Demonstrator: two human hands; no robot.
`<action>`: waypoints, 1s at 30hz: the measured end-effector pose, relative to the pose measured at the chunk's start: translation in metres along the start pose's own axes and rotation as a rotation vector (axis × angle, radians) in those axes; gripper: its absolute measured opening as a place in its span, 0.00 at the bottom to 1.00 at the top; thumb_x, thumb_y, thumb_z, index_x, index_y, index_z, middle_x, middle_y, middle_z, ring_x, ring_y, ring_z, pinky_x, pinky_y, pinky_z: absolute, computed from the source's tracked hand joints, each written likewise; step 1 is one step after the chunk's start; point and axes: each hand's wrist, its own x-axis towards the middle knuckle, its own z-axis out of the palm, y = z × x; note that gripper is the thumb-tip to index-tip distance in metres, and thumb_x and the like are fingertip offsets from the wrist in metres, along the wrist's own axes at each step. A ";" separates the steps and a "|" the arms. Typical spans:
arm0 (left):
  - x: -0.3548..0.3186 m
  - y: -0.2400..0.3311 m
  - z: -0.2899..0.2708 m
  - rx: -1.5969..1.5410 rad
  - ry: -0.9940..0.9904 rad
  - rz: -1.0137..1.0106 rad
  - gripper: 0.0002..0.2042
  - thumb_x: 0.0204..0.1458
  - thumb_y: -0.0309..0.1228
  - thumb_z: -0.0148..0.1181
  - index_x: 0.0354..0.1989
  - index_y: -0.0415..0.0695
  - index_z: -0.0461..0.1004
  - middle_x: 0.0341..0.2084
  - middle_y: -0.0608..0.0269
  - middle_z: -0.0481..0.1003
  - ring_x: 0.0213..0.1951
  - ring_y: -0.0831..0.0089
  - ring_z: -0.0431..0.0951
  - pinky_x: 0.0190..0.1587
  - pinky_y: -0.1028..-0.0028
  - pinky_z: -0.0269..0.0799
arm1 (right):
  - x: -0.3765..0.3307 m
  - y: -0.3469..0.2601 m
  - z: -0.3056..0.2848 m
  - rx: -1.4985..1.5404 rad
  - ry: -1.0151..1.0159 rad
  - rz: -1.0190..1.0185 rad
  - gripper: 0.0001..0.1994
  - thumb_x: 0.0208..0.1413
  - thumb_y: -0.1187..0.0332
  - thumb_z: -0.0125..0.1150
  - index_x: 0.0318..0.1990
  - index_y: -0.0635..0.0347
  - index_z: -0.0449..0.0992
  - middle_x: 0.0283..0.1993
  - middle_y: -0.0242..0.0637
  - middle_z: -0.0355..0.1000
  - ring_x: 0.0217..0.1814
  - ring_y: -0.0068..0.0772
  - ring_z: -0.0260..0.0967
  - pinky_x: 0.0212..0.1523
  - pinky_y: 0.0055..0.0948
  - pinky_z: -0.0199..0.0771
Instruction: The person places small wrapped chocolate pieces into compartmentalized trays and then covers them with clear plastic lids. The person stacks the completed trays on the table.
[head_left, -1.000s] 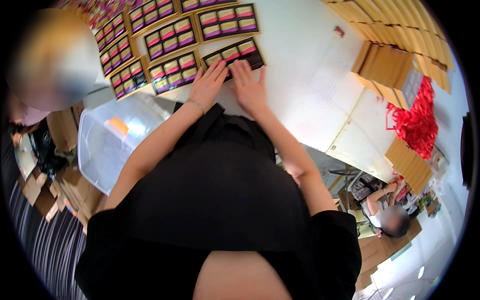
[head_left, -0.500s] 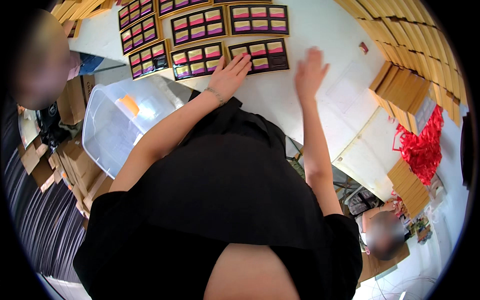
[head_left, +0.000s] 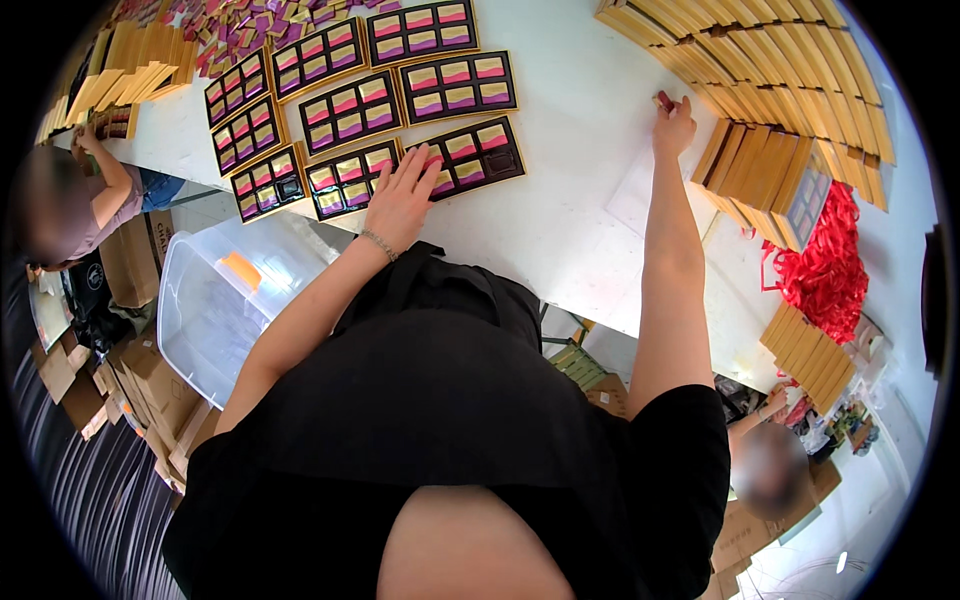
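My left hand lies with its fingers spread over the near edge of a black box with gold rim. Pink-and-gold and purple-and-gold wrapped sweets fill that box, apart from one bare dark slot at its right. Out at the right of the table, my right hand has its fingertips closed on a small red-and-gold wrapped sweet. Beside my left hand sits another filled box, and left of that a box also shows a bare slot. More filled boxes stand in rows behind.
Loose wrapped sweets are heaped at the back left. Tall stacks of gold-edged boxes line the right side, near a red ribbon pile. A clear plastic bin is at lower left. Co-workers sit at left and lower right.
My right hand has reached right and farther away, onto the small sweet lying alone. My left hand stays at the same box. The view has shifted, showing more of the back left.
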 end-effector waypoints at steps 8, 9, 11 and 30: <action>0.068 0.053 -0.065 -1.505 0.077 -0.206 0.23 0.51 0.20 0.57 0.58 0.41 0.65 0.52 0.57 0.71 0.49 0.68 0.76 0.48 0.71 0.74 | -0.154 -0.179 -0.096 0.762 -0.130 -0.513 0.28 0.45 0.80 0.65 0.56 0.64 0.64 0.46 0.40 0.73 0.40 0.37 0.71 0.39 0.29 0.74; 0.070 0.055 -0.079 -1.526 0.060 -0.143 0.23 0.51 0.19 0.56 0.57 0.40 0.66 0.52 0.57 0.70 0.50 0.67 0.75 0.49 0.71 0.74 | -0.170 -0.190 -0.110 0.763 -0.172 -0.553 0.28 0.44 0.80 0.66 0.56 0.64 0.65 0.46 0.39 0.73 0.40 0.36 0.71 0.39 0.28 0.74; 0.075 0.061 -0.103 -1.573 0.011 0.009 0.21 0.50 0.17 0.55 0.55 0.37 0.67 0.54 0.55 0.69 0.51 0.66 0.74 0.49 0.72 0.74 | -0.189 -0.212 -0.132 0.803 -0.159 -0.651 0.25 0.42 0.82 0.66 0.52 0.62 0.68 0.47 0.38 0.73 0.37 0.34 0.71 0.37 0.24 0.73; 0.061 0.072 -0.131 -1.438 0.077 -0.135 0.12 0.53 0.17 0.54 0.46 0.33 0.74 0.42 0.58 0.77 0.41 0.77 0.77 0.45 0.77 0.75 | -0.217 -0.228 -0.143 1.090 -0.127 -0.408 0.06 0.47 0.83 0.62 0.32 0.66 0.73 0.50 0.43 0.70 0.44 0.31 0.72 0.41 0.25 0.75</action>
